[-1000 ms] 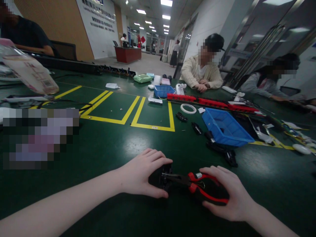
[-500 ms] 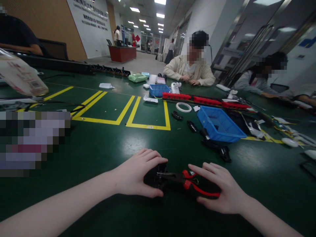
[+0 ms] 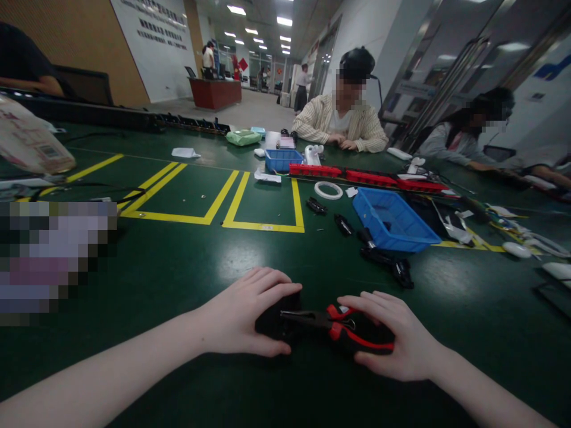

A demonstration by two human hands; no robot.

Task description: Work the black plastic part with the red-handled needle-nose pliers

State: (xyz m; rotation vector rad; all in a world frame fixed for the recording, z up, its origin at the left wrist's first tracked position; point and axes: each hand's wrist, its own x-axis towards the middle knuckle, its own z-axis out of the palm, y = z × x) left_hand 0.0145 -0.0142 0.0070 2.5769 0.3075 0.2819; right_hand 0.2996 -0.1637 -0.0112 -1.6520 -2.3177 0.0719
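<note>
My left hand (image 3: 250,312) is curled around a small black part (image 3: 273,321), thumb and forefinger at its two sides; its exact kind is too dark to make out. A pair of red-and-black needle-nose pliers (image 3: 363,342) lies in my right hand (image 3: 399,336), fingers over one handle and thumb under the other. The plier jaws point left, and their tips overlap the black part; whether they grip it I cannot tell. Both hands are low over the green table (image 3: 178,267).
Beyond my right hand are a blue bin (image 3: 395,223), several black plastic-wrapped pieces (image 3: 401,272) and a white tape roll (image 3: 328,190). Red strips (image 3: 370,178) lie farther back. Yellow tape (image 3: 263,227) marks the table. A person (image 3: 341,119) sits opposite, another at the right.
The view has shifted slightly, so the table things sit a little more to the left and higher. Both hands keep their hold on the black part and the pliers.
</note>
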